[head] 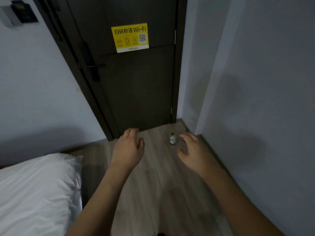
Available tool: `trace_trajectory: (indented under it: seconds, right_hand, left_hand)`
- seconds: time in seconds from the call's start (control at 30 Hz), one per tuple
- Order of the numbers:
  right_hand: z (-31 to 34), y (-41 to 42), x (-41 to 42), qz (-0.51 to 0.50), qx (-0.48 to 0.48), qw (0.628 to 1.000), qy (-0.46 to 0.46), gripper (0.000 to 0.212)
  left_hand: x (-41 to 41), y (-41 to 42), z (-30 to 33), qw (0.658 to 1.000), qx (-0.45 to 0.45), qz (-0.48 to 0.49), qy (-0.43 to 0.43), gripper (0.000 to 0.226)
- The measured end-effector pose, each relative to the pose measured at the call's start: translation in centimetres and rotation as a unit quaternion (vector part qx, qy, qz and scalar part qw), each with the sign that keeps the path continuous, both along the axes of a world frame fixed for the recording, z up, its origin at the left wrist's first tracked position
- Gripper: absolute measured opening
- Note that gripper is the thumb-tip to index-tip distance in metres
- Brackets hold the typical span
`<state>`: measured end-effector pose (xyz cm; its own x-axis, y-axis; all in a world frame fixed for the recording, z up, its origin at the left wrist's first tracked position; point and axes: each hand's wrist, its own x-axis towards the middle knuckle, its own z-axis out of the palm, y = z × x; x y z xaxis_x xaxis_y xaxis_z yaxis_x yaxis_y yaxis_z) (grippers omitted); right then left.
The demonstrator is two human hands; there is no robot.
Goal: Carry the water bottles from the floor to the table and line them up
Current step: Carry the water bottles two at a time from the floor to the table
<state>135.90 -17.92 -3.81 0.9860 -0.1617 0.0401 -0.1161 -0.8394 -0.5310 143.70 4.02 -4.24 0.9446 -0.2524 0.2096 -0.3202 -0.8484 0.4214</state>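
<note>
Between both hands [162, 150], water bottle [172, 139] stands nearer the right.

1 small clear water bottle [172, 139] with green cap, upright on the wood floor [153, 176] — near the door [136, 91]

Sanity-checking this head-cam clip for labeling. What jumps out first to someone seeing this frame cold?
First, the yellow Wi-Fi sign on the dark door straight ahead. Next, the two bare hands stretched forward over the wood floor, left hand and right hand, both open and holding nothing. Then the small water bottle with a green cap standing on the floor by the door, just left of the right hand's fingers, and the white pillow at lower left.
</note>
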Motion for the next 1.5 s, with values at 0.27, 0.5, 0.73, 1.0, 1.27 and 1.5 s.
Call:
trace_trajectory:
  seconds: [0.27,0.5,0.73,1.0,1.27,1.5]
  right_hand:
    - [-1.1,-4.1,11.0,-0.039,0.027,0.998,0.037,0.05]
    - [-2.7,-9.3,23.9,-0.049,0.033,0.997,0.046,0.051]
    - [-2.8,-15.1,36.4,-0.073,0.053,0.995,0.034,0.054]
    - [-7.7,-20.4,47.8,-0.112,0.062,0.987,0.095,0.049]
    - [-23.0,-26.8,60.2,-0.168,0.063,0.954,0.241,0.052]
    - [-49.7,-31.3,64.5,-0.113,0.001,0.934,0.34,0.072]
  left_hand:
    - [12.3,-4.9,-1.4,0.998,0.009,-0.039,0.053,0.044]
    - [25.4,-9.9,-1.8,0.997,0.028,-0.05,0.05,0.043]
    - [38.1,-15.4,0.1,0.994,0.056,-0.082,0.037,0.044]
    - [50.4,-21.1,-5.1,0.983,0.077,-0.122,0.115,0.046]
    - [61.8,-27.7,-20.4,0.943,0.191,-0.202,0.182,0.052]
    - [65.6,-33.8,-47.6,0.893,0.264,-0.269,0.247,0.05]
